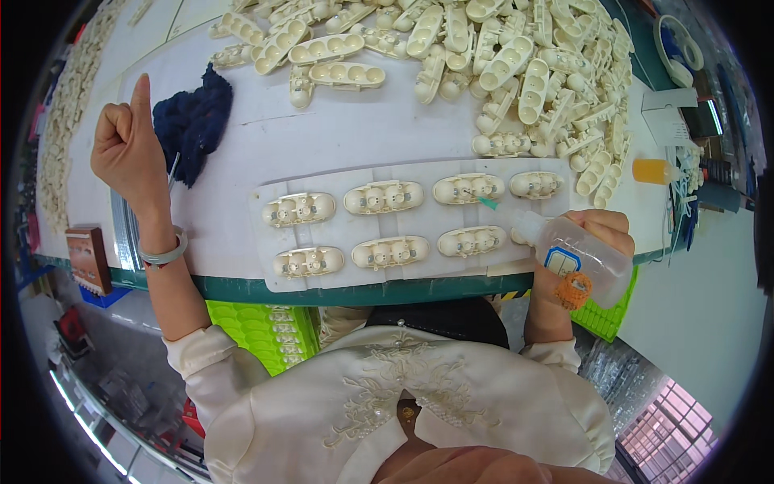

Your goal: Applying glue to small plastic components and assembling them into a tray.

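My right hand (605, 230) is wrapped round a translucent squeeze bottle (588, 262), tilted on its side. Its green needle tip (487, 202) points left, reaching over a cream oval part (459, 187) in the far row. Several such parts, with round domes and small metal pieces, sit in two rows on a pale grey fixture board (266, 242). Raised at the left, my left hand (127, 145) has one finger up and the others curled. A thin metal rod (174, 169) shows beside it; whether the curled fingers hold it is hidden.
Dark blue cloth (193, 121) lies right of my left hand. Loose cream parts (524, 73) heap up at the far side. An orange bottle (653, 171) lies at right, a brown block (87, 258) at left. Green trays (266, 331) stand below the table's front edge.
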Demonstrator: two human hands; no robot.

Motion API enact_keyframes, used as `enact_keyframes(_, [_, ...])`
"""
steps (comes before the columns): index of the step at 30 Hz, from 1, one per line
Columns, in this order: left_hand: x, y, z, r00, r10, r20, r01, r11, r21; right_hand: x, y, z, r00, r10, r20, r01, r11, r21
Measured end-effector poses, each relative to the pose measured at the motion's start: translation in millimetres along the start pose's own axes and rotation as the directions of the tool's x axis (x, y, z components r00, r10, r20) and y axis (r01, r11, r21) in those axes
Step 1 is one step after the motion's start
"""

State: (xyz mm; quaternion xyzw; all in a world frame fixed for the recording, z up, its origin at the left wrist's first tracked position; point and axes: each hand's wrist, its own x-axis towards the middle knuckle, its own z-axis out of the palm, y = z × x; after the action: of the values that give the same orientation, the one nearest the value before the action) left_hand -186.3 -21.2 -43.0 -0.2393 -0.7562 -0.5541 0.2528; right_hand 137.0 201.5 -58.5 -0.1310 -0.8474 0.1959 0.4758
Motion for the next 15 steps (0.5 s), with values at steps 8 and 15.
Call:
enact_keyframes(8, [-2.0, -2.3, 1.6, 0.998, 0.054, 0.028, -0.056, 0.996, 0.071, 1.7, 13.1, -12.3, 0.994, -0.021, -0.104, 0.027, 0.998, 0.055])
enact_keyframes(15, [-3.1, -5.7, 3.5, 0.997, 0.054, 0.051, -0.058, 0.995, 0.079, 0.3, 16.0, -10.7, 0.999, 0.011, -0.038, -0.010, 1.000, 0.027])
